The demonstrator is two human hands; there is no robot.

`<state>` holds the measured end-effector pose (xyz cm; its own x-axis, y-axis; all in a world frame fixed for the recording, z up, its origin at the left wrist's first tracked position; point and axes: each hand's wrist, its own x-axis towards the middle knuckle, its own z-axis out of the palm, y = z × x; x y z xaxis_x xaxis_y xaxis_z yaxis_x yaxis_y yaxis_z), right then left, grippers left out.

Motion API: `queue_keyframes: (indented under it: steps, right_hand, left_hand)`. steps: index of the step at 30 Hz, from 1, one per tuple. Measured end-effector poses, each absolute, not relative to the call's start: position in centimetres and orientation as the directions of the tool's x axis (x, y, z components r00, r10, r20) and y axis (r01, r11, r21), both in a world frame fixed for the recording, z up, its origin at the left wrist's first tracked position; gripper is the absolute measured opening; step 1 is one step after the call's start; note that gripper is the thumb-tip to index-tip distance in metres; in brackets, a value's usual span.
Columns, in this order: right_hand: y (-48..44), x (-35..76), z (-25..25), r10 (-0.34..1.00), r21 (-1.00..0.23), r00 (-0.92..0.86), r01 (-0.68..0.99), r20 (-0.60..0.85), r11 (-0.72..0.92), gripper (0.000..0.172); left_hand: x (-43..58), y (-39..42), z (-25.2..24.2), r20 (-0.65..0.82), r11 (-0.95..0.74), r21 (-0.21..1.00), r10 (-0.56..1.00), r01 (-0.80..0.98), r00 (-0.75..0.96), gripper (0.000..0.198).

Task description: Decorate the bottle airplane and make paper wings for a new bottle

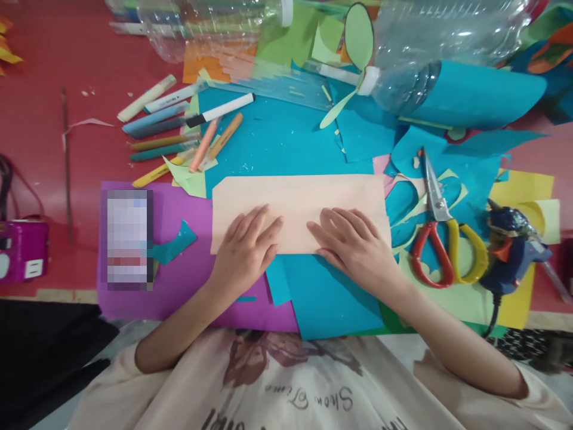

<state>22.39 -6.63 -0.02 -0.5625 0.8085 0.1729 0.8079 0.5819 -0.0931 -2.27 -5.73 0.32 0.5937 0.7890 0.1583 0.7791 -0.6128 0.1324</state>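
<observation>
A folded peach paper sheet (295, 200) lies on the table in front of me, over blue and purple sheets. My left hand (246, 248) rests flat on its lower left part, fingers stretched out and slightly apart. My right hand (351, 242) presses flat on its lower right part, fingers also extended. Neither hand grips anything; both lie palm down on the paper near its lower edge.
Scissors (441, 239) with red and yellow handles lie to the right, beside a blue glue gun (510, 245). Several markers (179, 134) lie at upper left. Clear plastic bottles (215, 24) lie along the back. A purple sheet (179, 269) and blue sheets (286, 140) cover the red table.
</observation>
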Motion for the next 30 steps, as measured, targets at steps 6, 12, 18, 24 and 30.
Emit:
queue_keyframes:
  steps: [6, 12, 18, 24, 30]
  right_hand:
    - [-6.21, 22.37, 0.15, 0.795, -0.076, -0.579, 0.798, 0.178, 0.598, 0.039]
    - [-6.02, 22.35, 0.04, 0.785, -0.06, -0.588, 0.792, 0.194, 0.607, 0.04]
    - [-5.9, 22.48, -0.15, 0.785, -0.075, -0.59, 0.788, 0.19, 0.611, 0.043]
    - [-5.86, 22.55, -0.47, 0.794, -0.102, -0.578, 0.792, 0.19, 0.601, 0.044]
    - [-5.83, 22.46, -0.56, 0.792, -0.098, -0.574, 0.794, 0.206, 0.601, 0.044]
  left_hand:
    - [-2.73, -5.83, -0.19, 0.11, -0.578, 0.143, 0.816, 0.803, 0.567, 0.042]
    - [-2.82, -5.81, -0.35, 0.081, -0.532, 0.207, 0.846, 0.821, 0.527, 0.044]
    - [-2.72, -5.71, -0.38, 0.09, -0.524, 0.22, 0.851, 0.823, 0.518, 0.042]
    - [-2.79, -5.74, -0.39, 0.047, -0.488, 0.26, 0.868, 0.833, 0.494, 0.043]
    - [-2.79, -5.73, -0.52, 0.049, -0.483, 0.254, 0.872, 0.838, 0.488, 0.043]
